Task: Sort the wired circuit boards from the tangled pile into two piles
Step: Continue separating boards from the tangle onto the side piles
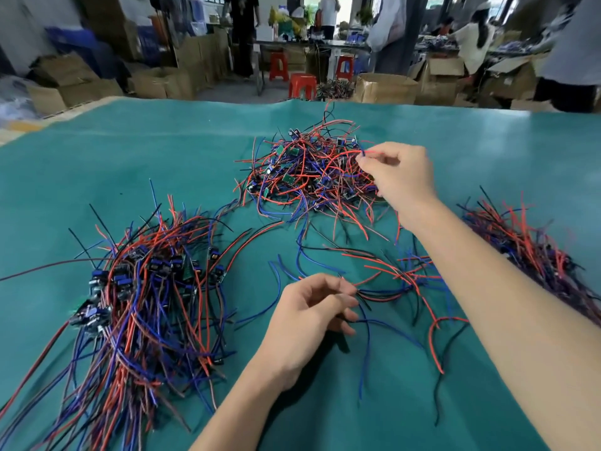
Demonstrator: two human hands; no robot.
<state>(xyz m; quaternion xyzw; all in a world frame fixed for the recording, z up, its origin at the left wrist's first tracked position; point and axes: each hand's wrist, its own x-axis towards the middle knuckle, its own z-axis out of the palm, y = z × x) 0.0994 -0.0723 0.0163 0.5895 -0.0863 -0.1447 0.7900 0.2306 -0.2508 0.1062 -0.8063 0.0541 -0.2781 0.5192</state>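
Note:
A tangled pile (pixel 309 170) of small circuit boards with red, blue and black wires lies at the middle back of the green mat. My right hand (pixel 400 174) reaches over its right side and pinches a red wire (pixel 348 154) at its end. My left hand (pixel 309 317) is nearer me and pinches the ends of a few loose blue, black and red wires (pixel 396 288) spread between the hands. A sorted pile (pixel 143 288) of boards with long wires lies at the left. Another pile (pixel 527 252) lies at the right, partly hidden by my right forearm.
The green mat (pixel 130 164) covers a wide table whose far edge runs across the top. Beyond it stand cardboard boxes (pixel 383 87), red stools (pixel 302 86) and several people at other tables.

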